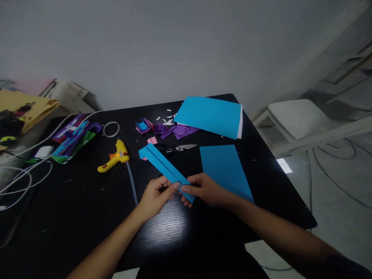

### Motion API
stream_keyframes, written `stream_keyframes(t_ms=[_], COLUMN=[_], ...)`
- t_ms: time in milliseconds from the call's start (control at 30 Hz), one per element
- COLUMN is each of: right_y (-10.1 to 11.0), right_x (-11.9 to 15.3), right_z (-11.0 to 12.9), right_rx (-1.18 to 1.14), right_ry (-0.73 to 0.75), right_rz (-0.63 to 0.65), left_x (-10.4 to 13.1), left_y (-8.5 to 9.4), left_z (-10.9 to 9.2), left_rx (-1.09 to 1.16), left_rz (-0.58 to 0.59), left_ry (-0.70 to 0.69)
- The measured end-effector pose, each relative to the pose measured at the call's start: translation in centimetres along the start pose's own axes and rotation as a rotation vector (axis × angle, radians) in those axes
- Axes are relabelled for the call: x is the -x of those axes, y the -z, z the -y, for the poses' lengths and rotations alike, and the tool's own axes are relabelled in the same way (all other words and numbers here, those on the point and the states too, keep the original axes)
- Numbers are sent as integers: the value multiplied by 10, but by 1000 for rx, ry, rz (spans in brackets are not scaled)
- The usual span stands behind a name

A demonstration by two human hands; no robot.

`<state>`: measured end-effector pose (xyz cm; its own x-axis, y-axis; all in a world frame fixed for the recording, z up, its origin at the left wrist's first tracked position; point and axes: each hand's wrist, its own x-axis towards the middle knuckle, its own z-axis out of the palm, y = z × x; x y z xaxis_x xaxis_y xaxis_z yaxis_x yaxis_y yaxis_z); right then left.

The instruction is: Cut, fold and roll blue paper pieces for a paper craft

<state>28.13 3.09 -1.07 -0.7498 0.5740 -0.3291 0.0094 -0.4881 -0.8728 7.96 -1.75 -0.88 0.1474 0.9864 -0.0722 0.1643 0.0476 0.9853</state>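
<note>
Between my two hands is a folded strip of blue paper (pixel 162 164), creased along its length and slanting from upper left to lower right. My left hand (pixel 157 195) pinches its lower edge, thumb on top. Close beside it, my right hand (pixel 205 188) grips the strip near its lower right end, thumb on top and fingers underneath. A blue paper sheet (pixel 226 168) lies flat on the table, partly under my right forearm. Just beyond the strip are scissors (pixel 186 147) with dark handles and a small pink paper piece (pixel 152 140), partly covered by the strip.
A yellow glue gun (pixel 117 157) with a glue stick lies left on the black table (pixel 95 217). Behind are a tape roll (pixel 111 129), purple paper scraps (pixel 184 131) and stacked blue sheets (pixel 209 116). Bundled coloured strips (pixel 75 137) and white cables (pixel 29 176) lie far left. A white stool (pixel 299 116) stands right.
</note>
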Motion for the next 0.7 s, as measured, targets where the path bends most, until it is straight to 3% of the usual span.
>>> stream_keyframes(t_ms=[233, 500, 700], right_y=[1, 0, 2], right_x=[-2, -2, -2], right_z=[1, 0, -2], right_rx=[-1, 15, -27], right_ry=[30, 60, 41], right_rz=[-8, -28, -30], left_x=[1, 1, 3], left_y=[4, 0, 2], left_z=[0, 6, 6], left_rx=[-74, -32, -64], left_rz=[-165, -20, -101], left_ry=[-27, -66, -72])
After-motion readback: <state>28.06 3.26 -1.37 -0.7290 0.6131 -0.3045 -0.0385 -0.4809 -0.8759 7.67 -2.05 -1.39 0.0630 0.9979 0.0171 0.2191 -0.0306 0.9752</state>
